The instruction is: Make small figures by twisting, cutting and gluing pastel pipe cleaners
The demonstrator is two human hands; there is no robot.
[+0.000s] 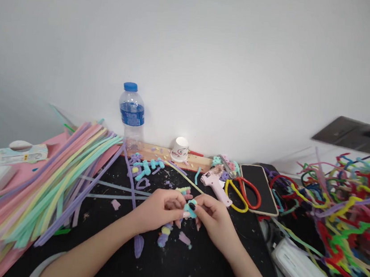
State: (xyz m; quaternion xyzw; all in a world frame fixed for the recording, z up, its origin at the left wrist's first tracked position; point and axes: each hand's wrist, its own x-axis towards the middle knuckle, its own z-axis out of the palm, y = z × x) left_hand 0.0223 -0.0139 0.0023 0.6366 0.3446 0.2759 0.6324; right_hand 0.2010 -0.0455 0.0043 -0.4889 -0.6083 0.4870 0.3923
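Over the middle of the black work surface, my left hand (162, 210) and my right hand (214, 218) meet around a small turquoise fuzzy pipe cleaner piece (190, 207). Fingertips of both hands pinch it, and they hide part of its shape. Just beyond the fingers lies a yellow and pink fuzzy piece (184, 191). Below the hands rests a purple and yellow fuzzy piece (164, 235), beside a loose lilac scrap (185, 239). A purple pipe cleaner strip (132, 186) runs past my left hand.
Pastel pipe cleaners (66, 173) are heaped at left, tangled bright ones (353, 222) at right. Against the wall stand a water bottle (132, 114) and an upturned paper cup (180, 149). A pink glue gun (216, 187), red-and-yellow-handled scissors (255, 194) and a phone (260, 188) lie at back right.
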